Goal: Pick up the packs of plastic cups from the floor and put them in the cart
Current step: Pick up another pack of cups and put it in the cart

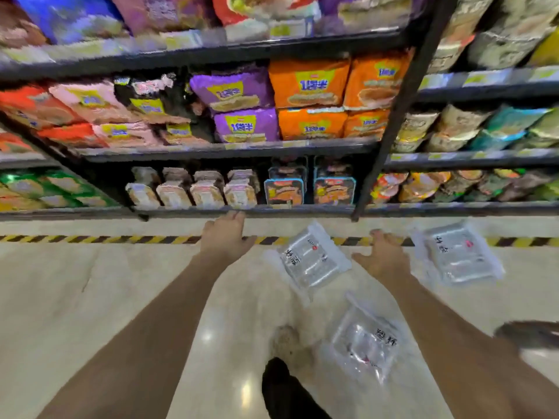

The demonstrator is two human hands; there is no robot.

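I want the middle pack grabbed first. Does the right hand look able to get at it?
Probably yes. The right hand, fingers spread and empty, hovers just right of the middle pack, with only bare floor between them.

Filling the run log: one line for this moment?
left hand: open, empty | right hand: open, empty | cup packs: three on floor | cart: unseen

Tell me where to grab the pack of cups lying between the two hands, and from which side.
Probably take the middle pack by a long edge, coming down from above with the right hand, which is open and beside it. It lies flat on the floor, tilted, so fingers must pinch its soft wrapper rim or slide under the edge. The left hand is open too, but farther off.
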